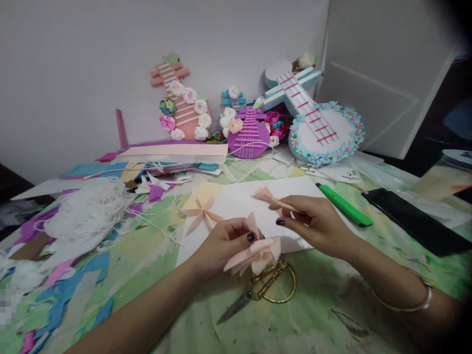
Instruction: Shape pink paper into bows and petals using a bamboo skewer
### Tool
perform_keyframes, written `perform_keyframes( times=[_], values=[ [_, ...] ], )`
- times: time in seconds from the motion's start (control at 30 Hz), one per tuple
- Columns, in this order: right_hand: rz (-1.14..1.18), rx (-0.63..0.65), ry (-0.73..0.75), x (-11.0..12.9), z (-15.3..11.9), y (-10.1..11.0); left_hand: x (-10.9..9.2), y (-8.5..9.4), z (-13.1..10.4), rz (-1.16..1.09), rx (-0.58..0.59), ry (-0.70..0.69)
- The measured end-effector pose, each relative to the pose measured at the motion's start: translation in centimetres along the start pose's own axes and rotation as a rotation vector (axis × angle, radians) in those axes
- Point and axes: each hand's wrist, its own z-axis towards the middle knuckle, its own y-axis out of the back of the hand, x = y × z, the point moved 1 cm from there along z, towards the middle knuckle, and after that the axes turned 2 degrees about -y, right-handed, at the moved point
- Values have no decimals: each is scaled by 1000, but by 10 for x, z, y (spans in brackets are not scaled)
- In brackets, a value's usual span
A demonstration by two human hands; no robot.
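Table surface [155,255], left side: tangled white string [88,209] with paper scraps. Far edge: pink lute model [190,118] leaning on the wall. Star-shaped peach paper flower [202,214] lies at the left edge of the white sheet [236,201].

Left hand [232,236]: forearm runs in from the near edge, angled up to the right; hand over the sheet's near edge. Thumb and fingers pinch pale peach paper petals [254,255], thumbnail showing; the petals fan out below and right of the thumb. Golden-handled scissors [263,287] lie just off the sheet's near edge, blades toward the table's near edge.

Fringed peach paper [264,193] sits on the left tip of a thin stick [284,204], above the sheet. Right hand [313,219] grips the stick's other end, thumb below, fingers curled; forearm comes from the near right corner, bracelet [427,299] on it. Green pen-shaped tool [344,204] lies beside the sheet's right edge, flat black slab [416,221] further right.
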Motion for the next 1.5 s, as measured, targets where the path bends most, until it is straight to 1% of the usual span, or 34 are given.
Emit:
perform_keyframes(
  times=[0.07,0.17,0.3,0.4,0.5,0.6,0.67,0.77,0.9,1.03,1.13,1.27,1.33,1.4,1.5],
  values=[
    [61,29,61,12,-3,-5,0,-4,-1,53,52,11],
    [150,105,93,24,-4,-9,1,-8,-3,107,105,5],
    [250,150,41,28,-2,-7,4,-10,-5,70,124,36],
    [304,166,55,27,0,-6,4,-11,-5,36,138,49],
    [349,181,53,26,-1,-7,3,-12,-5,20,134,60],
    [359,161,-16,26,-3,-8,2,-11,-5,4,123,15],
    [348,136,-66,27,-4,-8,3,-9,-5,-9,98,-27],
    [333,102,-99,27,-4,-10,4,-8,-5,-14,63,-48],
    [386,124,-149,27,-5,-12,4,-9,-5,-17,20,-50],
    [466,165,-138,27,-7,-12,1,-11,-4,41,11,-89],
    [429,159,-107,25,-8,-13,0,-11,-5,58,26,-67],
    [341,133,-74,22,-9,-15,1,-11,-6,28,-4,-47],
    [342,118,-83,22,-9,-16,2,-9,-6,29,-7,-61],
    [401,124,-115,22,-9,-17,3,-7,-6,40,-8,-88],
    [517,198,-188,23,-8,-18,5,-3,-5,40,-31,-110]
  ],
)
